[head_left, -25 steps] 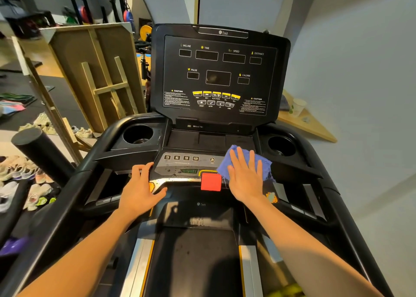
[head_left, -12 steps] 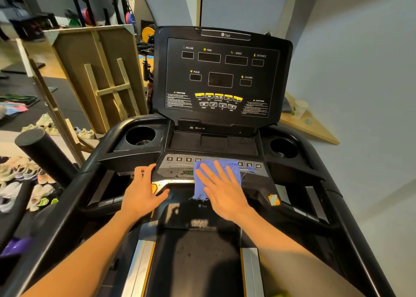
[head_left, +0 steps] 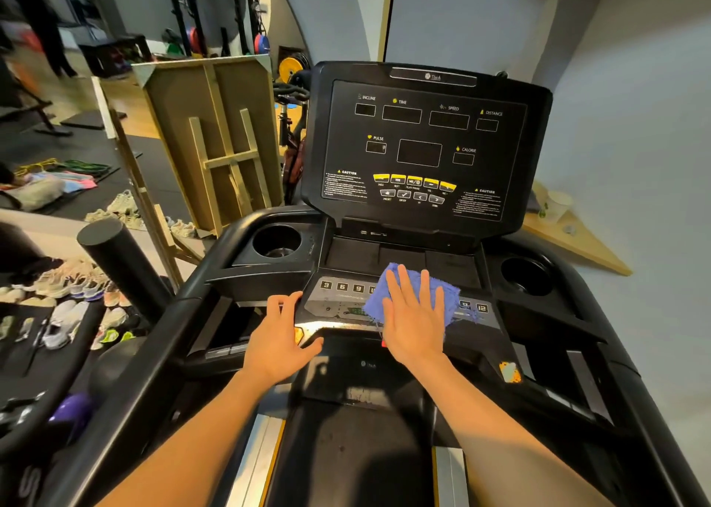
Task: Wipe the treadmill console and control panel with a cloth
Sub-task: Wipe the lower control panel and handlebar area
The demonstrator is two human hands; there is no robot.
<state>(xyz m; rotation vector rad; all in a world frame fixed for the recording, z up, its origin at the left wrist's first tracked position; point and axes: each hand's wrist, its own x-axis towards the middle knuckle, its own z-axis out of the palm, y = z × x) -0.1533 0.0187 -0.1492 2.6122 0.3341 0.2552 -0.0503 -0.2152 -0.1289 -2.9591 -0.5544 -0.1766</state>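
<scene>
Two hands down: right hand (head_left: 413, 316) flat, fingers straight, pressing fuzzy blue cloth (head_left: 442, 293) onto glossy control panel (head_left: 331, 302); left hand (head_left: 279, 337) loosely open on its edge.

Both bare forearms reach forward, roughly parallel. The right hand (head_left: 413, 316) lies flat, palm down, fingers straight and slightly spread, pressing the blue cloth (head_left: 442, 295) beneath it, no curl in that grip. The left hand (head_left: 282, 337) sits just beside it, palm down, fingers loosely bent over the panel edge (head_left: 307, 314), thumb splayed toward the right hand.
</scene>
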